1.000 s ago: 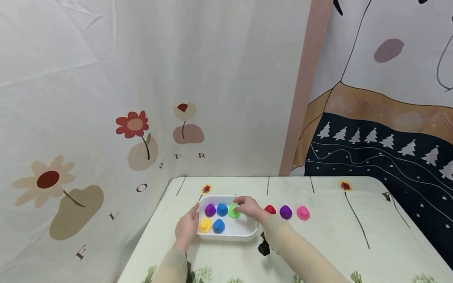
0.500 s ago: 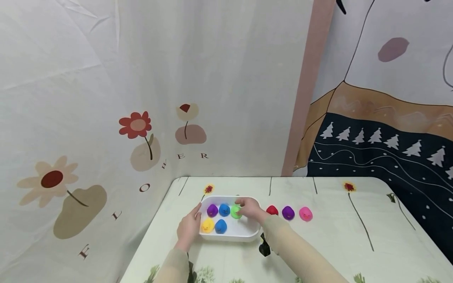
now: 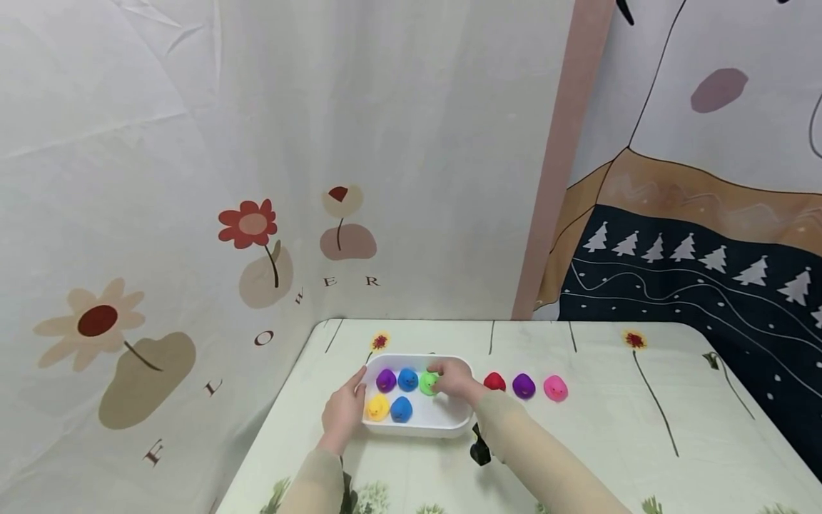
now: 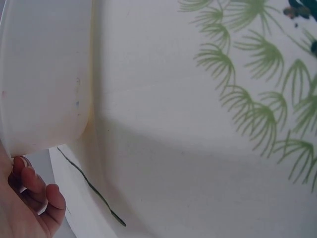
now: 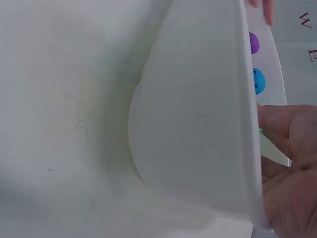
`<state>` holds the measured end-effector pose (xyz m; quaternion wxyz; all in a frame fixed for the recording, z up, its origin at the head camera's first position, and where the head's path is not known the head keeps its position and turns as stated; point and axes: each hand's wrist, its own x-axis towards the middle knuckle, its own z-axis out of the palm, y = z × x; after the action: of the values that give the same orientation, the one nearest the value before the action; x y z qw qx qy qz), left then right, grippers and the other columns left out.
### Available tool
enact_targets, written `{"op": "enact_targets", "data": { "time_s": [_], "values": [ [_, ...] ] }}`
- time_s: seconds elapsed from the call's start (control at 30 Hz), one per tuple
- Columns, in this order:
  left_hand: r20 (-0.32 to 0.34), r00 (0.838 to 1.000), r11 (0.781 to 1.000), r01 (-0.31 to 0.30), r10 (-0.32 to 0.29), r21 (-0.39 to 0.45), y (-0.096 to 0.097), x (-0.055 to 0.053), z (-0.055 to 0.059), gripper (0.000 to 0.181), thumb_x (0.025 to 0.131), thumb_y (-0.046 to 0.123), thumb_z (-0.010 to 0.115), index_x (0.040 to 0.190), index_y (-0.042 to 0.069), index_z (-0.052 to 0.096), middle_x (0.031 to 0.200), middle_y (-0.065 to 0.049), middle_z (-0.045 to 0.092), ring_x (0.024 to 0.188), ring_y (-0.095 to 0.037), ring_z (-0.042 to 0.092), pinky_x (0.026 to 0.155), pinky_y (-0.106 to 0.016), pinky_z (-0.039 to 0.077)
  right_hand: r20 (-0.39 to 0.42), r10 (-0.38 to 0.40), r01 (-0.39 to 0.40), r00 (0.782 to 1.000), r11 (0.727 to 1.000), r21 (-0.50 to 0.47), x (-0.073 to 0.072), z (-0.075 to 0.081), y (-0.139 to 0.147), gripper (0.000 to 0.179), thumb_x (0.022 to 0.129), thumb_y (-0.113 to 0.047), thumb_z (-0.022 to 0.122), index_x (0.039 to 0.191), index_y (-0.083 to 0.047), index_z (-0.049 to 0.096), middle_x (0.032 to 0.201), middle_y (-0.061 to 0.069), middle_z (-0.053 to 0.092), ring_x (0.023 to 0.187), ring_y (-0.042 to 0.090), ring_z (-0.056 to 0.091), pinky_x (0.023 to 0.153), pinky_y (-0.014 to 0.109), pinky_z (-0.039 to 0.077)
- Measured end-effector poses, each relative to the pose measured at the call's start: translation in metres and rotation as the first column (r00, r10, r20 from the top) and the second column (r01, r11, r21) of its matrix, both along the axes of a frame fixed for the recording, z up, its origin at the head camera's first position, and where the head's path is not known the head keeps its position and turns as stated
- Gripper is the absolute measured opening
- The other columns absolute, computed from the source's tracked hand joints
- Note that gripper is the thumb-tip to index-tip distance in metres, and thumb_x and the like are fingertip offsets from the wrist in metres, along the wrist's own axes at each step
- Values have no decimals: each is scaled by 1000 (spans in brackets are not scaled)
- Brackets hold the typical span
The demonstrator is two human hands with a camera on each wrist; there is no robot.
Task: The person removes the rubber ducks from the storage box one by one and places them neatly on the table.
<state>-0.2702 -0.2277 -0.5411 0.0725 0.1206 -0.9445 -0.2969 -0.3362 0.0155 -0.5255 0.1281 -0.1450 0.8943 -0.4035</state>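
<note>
A white plastic tub (image 3: 417, 431) stands on the table between my hands. My left hand (image 3: 343, 410) holds its left end, thumb by the rim; in the left wrist view that hand's curled fingers (image 4: 34, 181) show at the tub's corner. Reaching over the right side, my right hand (image 3: 454, 378) pinches a small round green toy (image 3: 427, 384) inside the tub. The right wrist view shows this hand (image 5: 297, 144) behind the rim, the green toy mostly hidden. Beside it sit a purple toy (image 3: 386, 380), a blue toy (image 3: 407, 380), a yellow toy (image 3: 378, 408) and another blue toy (image 3: 401, 410).
Right of the tub, a red toy (image 3: 494, 382), a purple toy (image 3: 524, 386) and a pink toy (image 3: 556, 388) lie in a row on the flower-printed tablecloth (image 3: 597, 428). A printed curtain (image 3: 417, 178) hangs behind the table. A black object (image 3: 479, 450) shows under the right wrist.
The head view has turned slightly left, so everything sits a little further right in it. Both hands keep their places at the tub and the green toy.
</note>
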Motion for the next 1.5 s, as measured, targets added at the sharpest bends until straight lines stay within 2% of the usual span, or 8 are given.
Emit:
{"op": "enact_targets", "data": {
  "time_s": [0.3, 0.4, 0.53, 0.63, 0.87, 1.07, 1.5],
  "values": [
    [-2, 1000, 1000, 0, 0, 0, 0, -1, -1, 43, 99, 25, 54, 142, 26, 51, 96, -9, 68, 49, -18, 37, 47, -32, 32, 5, 0, 0, 1000, 1000, 14, 0, -2, 0, 45, 76, -4, 78, 120, -8, 69, 115, 12, 66, 101, 27, 58, 90, 46, 47],
    [-2, 1000, 1000, 4, -4, 1, -1, -1, -1, 43, 100, 25, 54, 142, 26, 51, 93, -8, 67, 49, -18, 37, 47, -32, 32, -2, 1, -1, 1000, 1000, 24, 0, -3, -1, 43, 76, -4, 78, 118, -8, 70, 114, 12, 67, 96, 25, 58, 89, 46, 47],
    [-1, 1000, 1000, 7, -7, 2, -1, -1, -1, 43, 100, 25, 53, 143, 25, 50, 75, -5, 60, 49, -17, 36, 47, -32, 32, -9, -1, 1, 1000, 999, 38, 0, -3, -1, 40, 76, -4, 79, 115, -8, 71, 110, 9, 68, 94, 24, 56, 88, 45, 47],
    [-1, 1000, 1000, 10, -10, 5, -1, 0, 0, 43, 100, 25, 52, 143, 25, 50, 68, -3, 54, 49, -17, 36, 47, -32, 32, -12, -4, 5, 1000, 999, 43, 1, -3, -2, 37, 76, -5, 80, 112, -7, 72, 107, 8, 67, 94, 24, 56, 88, 44, 47],
    [0, 1000, 1000, 16, -16, 8, -1, 0, 0, 43, 100, 26, 52, 143, 25, 50, 71, -2, 56, 50, -18, 36, 48, -32, 32, -44, -2, 5, 999, 998, 68, 2, -4, -2, 35, 73, -6, 83, 107, -6, 74, 106, 8, 68, 92, 21, 56, 88, 43, 47],
    [0, 1000, 1000, 16, -16, 10, -1, 0, 0, 43, 100, 26, 52, 143, 25, 50, 65, -3, 50, 50, -17, 36, 48, -32, 31, -59, 5, -1, 998, 997, 73, 1, -6, -2, 35, 72, -6, 83, 106, -6, 74, 105, 7, 69, 89, 20, 56, 89, 44, 46],
    [-11, 1000, 1000, 3, -3, 0, 0, -1, -2, 43, 100, 27, 52, 142, 27, 51, 61, -4, 48, 49, -18, 35, 46, -32, 32, -51, -17, 21, 999, 996, 84, 0, -10, -5, 30, 72, -11, 85, 100, -8, 74, 99, 2, 68, 86, 19, 53, 89, 44, 44]
  ]
}}
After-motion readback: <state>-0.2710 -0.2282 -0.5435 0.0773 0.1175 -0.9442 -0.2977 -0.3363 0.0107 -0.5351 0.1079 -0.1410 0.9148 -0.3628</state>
